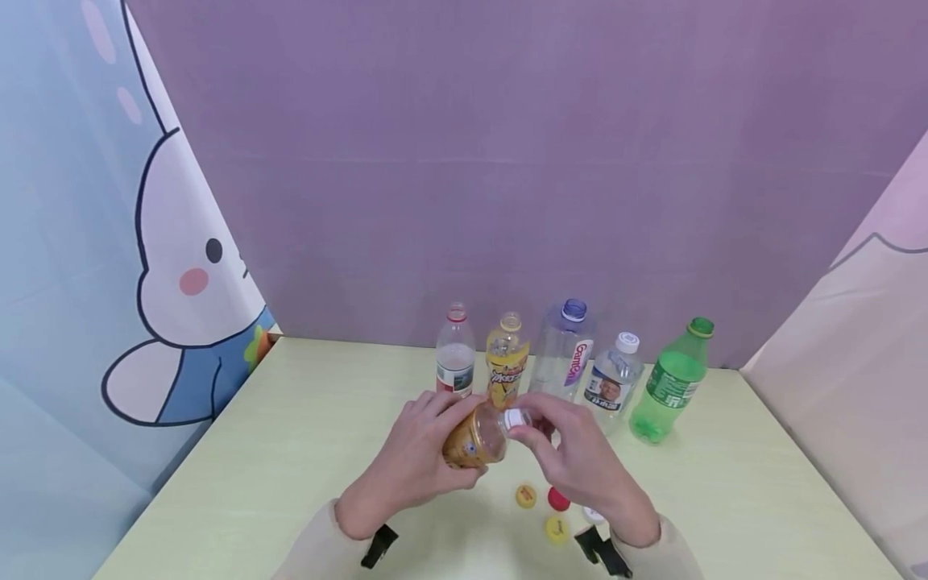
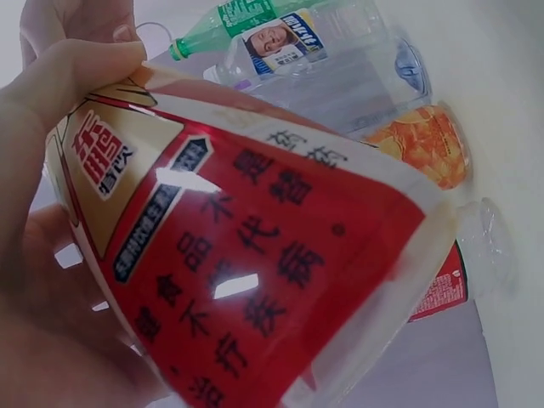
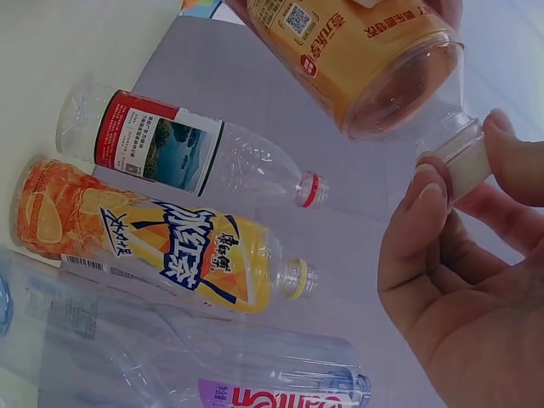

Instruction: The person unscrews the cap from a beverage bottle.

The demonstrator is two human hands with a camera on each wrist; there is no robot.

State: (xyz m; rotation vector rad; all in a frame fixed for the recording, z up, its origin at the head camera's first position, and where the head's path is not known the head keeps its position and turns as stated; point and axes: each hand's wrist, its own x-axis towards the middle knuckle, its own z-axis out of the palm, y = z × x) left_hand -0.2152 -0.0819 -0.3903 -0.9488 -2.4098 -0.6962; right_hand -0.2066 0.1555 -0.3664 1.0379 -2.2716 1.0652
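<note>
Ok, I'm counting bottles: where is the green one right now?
In the head view, the green bottle stands at the right end of the row on the table, just right of the standing white-capped bottle.

I am holding a clear plastic bottle (image 1: pixel 474 439) in my left hand (image 1: pixel 416 451), its label (image 2: pixel 255 246) showing gold-orange on one side and red with dark characters on another. It is tilting well over, neck (image 3: pixel 446 132) toward my right hand (image 1: pixel 576 451), whose fingers are pinching the white cap (image 1: pixel 515 418) at the mouth; how tightly that is sitting, I cannot tell.
</note>
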